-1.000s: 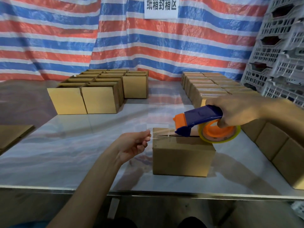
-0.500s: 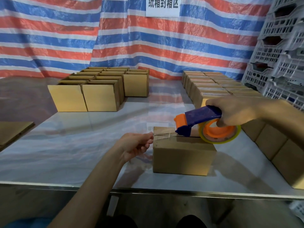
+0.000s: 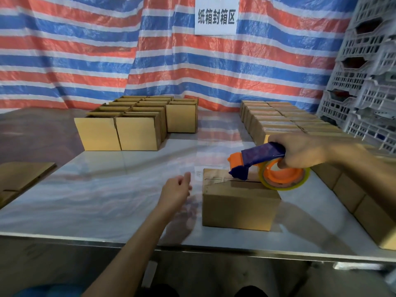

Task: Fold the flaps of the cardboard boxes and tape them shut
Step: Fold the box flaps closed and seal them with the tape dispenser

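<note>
- The box (image 3: pixel 240 204) being sealed sits near the front edge of the table (image 3: pixel 102 194), right of the middle. Its top flaps are folded down, and a dark seam shows between them.
- A strip of clear tape (image 3: pixel 216 179) lies over the left end of that seam, reaching as far as the nose of the tape dispenser (image 3: pixel 262 156).
- The right hand (image 3: pixel 300 152) grips the tape dispenser, with the fingers curled round the blue handle and the orange core of the roll. The blue nose touches the box top about midway along the seam, and the roll hangs over the right end of the box.
- The left hand (image 3: pixel 174 189) hovers just beside the left face of the box without touching it. It is slightly blurred, and its fingers are loosely curled with nothing in them.
- A cluster of open boxes (image 3: pixel 137 133) stands at the back left of the table, flaps up.
- Rows of sealed boxes (image 3: pixel 278 121) run down the right side, from the back towards the front corner.
- A piece of flat cardboard (image 3: pixel 21 174) lies at the far left.
- Behind everything hangs a red, white and blue striped tarp (image 3: pixel 85 61) with a white sign (image 3: pixel 216 16) in Chinese characters.
- Grey plastic crates (image 3: pixel 364 82) are stacked at the right.
</note>
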